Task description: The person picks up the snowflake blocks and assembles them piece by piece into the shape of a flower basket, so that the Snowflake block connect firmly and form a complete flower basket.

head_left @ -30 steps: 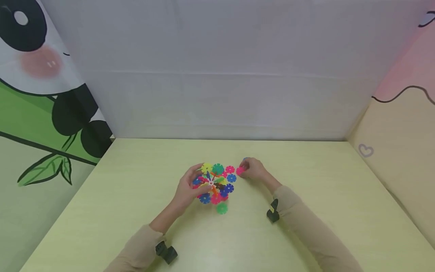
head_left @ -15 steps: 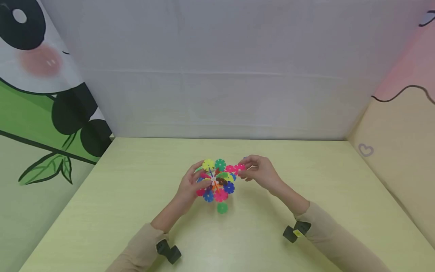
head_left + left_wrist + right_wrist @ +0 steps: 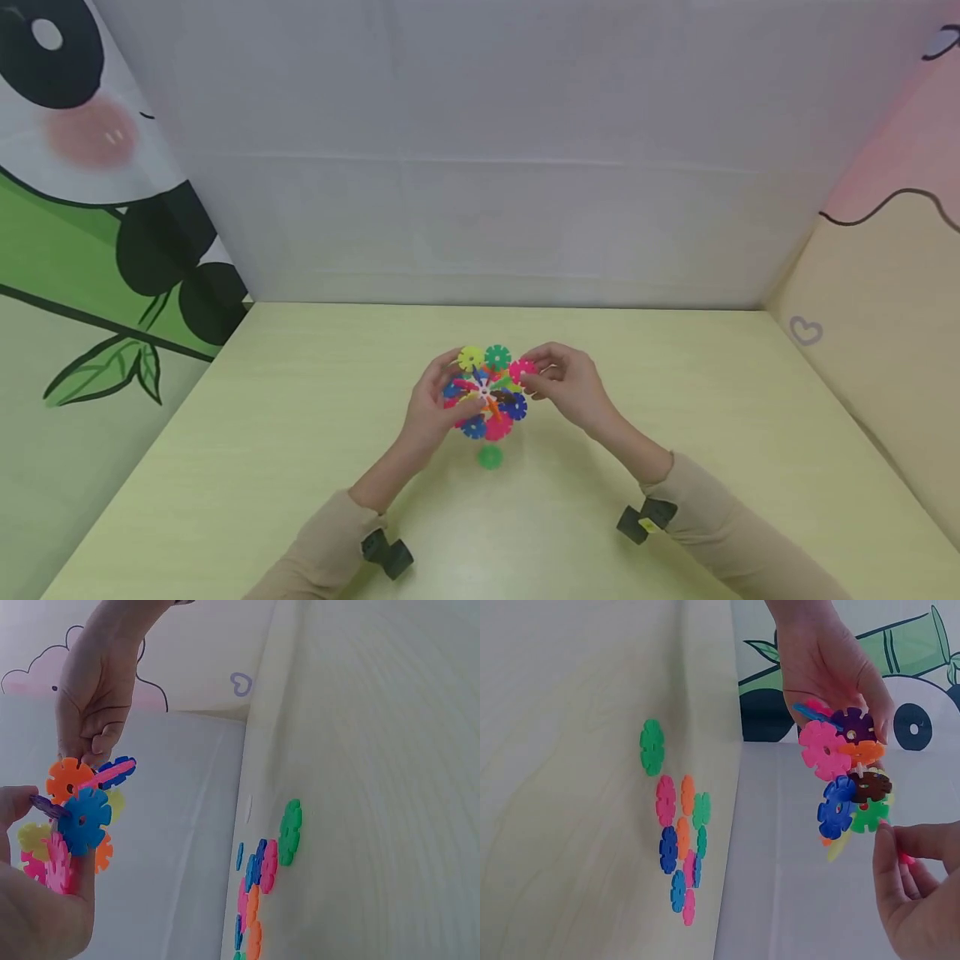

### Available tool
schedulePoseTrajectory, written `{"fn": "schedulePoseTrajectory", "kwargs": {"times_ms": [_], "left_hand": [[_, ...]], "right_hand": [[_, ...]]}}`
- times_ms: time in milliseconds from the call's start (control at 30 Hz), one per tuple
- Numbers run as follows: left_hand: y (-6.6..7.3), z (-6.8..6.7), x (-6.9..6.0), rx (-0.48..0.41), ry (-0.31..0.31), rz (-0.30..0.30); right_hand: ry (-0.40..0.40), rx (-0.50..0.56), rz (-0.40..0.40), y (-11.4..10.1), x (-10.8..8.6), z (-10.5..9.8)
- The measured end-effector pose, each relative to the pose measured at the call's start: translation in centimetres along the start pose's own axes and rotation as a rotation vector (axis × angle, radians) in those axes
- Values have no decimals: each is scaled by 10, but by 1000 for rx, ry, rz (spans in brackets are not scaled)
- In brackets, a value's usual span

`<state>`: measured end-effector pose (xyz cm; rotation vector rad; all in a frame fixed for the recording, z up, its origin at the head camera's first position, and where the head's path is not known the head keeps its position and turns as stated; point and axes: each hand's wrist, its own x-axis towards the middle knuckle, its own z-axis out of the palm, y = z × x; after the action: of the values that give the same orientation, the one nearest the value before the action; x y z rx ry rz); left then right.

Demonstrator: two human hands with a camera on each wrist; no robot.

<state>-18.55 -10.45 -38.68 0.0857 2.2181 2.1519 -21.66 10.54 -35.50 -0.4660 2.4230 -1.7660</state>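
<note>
My left hand (image 3: 433,410) holds up a ball-like cluster of interlocking plastic snowflake discs (image 3: 484,390), thumb in front near its white centre disc. Blue, pink, orange, yellow, green, purple and brown discs stick out around it. At the cluster's upper right, my right hand (image 3: 576,390) pinches a pink snowflake disc (image 3: 522,370) between thumb and fingers. In the right wrist view the fingertips (image 3: 886,838) hide most of that pink disc beside a green disc (image 3: 870,816) of the cluster. Whether the pink disc's slot is engaged cannot be told.
On the pale table (image 3: 262,467) lies a loose green disc (image 3: 491,457) nearest me. Behind it several loose discs lie flat, such as a dark blue one (image 3: 668,850) and a pink one (image 3: 665,800). A grey-white panel (image 3: 480,233) stands at the back.
The right hand has brought the pink disc leftward to the cluster's upper right edge, its wrist turning on the way. The left hand has shifted slightly right and up with the cluster.
</note>
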Motion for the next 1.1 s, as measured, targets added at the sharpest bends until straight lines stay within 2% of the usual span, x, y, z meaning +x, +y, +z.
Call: {"fn": "schedulePoseTrajectory", "kwargs": {"times_ms": [233,367,467,567,833,1100], "left_hand": [[1,6,-3,103,1,99],[0,7,-3,153,-6,91],[0,6,-1,201,-31,70],[1,6,0,250,-39,83],[4,12,1,218,-25,144],[-2,18,-1,138,34,194]], "right_hand": [[25,-36,-33,4,-1,2],[20,-11,-67,8,-3,5],[43,-6,-102,9,-5,7],[79,-15,-128,11,-7,11],[179,39,-145,15,-10,17],[176,40,-164,17,-11,18]]}}
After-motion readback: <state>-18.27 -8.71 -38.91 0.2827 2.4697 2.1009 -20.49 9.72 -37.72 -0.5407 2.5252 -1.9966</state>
